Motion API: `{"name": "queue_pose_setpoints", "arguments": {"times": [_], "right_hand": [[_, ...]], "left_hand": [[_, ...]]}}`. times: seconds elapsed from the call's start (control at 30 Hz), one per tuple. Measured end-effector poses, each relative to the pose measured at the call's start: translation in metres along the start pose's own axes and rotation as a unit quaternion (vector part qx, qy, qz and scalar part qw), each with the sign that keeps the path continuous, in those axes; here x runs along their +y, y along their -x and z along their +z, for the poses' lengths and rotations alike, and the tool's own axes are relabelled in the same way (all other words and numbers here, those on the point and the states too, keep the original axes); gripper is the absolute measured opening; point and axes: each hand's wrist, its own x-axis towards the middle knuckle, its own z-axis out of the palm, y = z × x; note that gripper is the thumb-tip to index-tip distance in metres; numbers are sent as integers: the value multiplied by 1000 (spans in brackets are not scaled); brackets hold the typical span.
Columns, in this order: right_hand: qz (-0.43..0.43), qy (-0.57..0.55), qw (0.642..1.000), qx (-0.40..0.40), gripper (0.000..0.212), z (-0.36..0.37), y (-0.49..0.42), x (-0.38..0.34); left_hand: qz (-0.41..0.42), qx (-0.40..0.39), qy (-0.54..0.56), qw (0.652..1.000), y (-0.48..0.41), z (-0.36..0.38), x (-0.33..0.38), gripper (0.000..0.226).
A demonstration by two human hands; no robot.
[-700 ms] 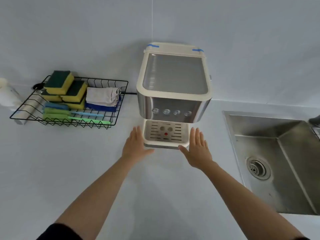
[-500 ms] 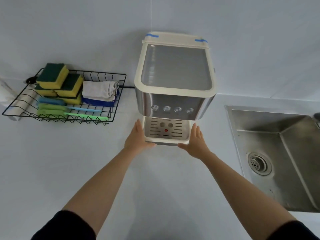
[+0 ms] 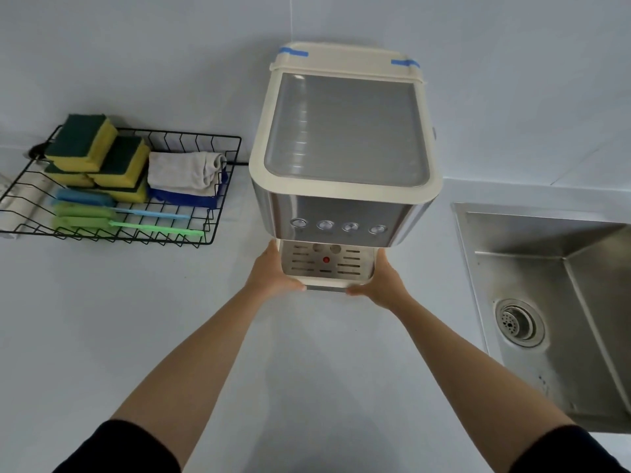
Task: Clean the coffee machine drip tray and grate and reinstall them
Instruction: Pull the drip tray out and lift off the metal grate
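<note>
A cream and steel coffee machine (image 3: 345, 138) stands on the white counter against the wall. At its base sits the cream drip tray (image 3: 324, 280), topped by a slotted metal grate (image 3: 326, 262) with a red dot in the middle. My left hand (image 3: 271, 273) presses against the tray's left side, thumb curled under its front edge. My right hand (image 3: 384, 279) holds the tray's right side the same way. The tray sits in the machine's base, partly under the button panel.
A black wire basket (image 3: 218, 186) at the left holds yellow-green sponges (image 3: 99, 151), folded cloths (image 3: 186, 172) and green and blue brushes (image 3: 136, 227). A steel sink (image 3: 560, 302) with a drain lies at the right. Bare white counter (image 3: 307, 353) spreads in front of the machine.
Both hands moved in from in front of the tray and closed onto its two sides. The view shifted closer to the machine.
</note>
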Motion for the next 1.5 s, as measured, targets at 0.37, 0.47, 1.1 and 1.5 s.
{"name": "queue_pose_setpoints", "arguments": {"times": [0.37, 0.47, 1.1, 1.5], "right_hand": [[-15, -30, 999, 19, 70, 0, 23, -3], [-10, -35, 999, 19, 70, 1, 33, 0], [-16, -37, 999, 12, 67, 23, 100, 26], [-50, -25, 998, 11, 69, -22, 133, 71]], "left_hand": [[15, 19, 11, 1000, 22, 1, -1, 60], [10, 17, 21, 1000, 33, 4, -4, 61], [29, -1, 42, 999, 98, 18, -28, 71], [24, 22, 15, 999, 138, 65, 9, 72]]}}
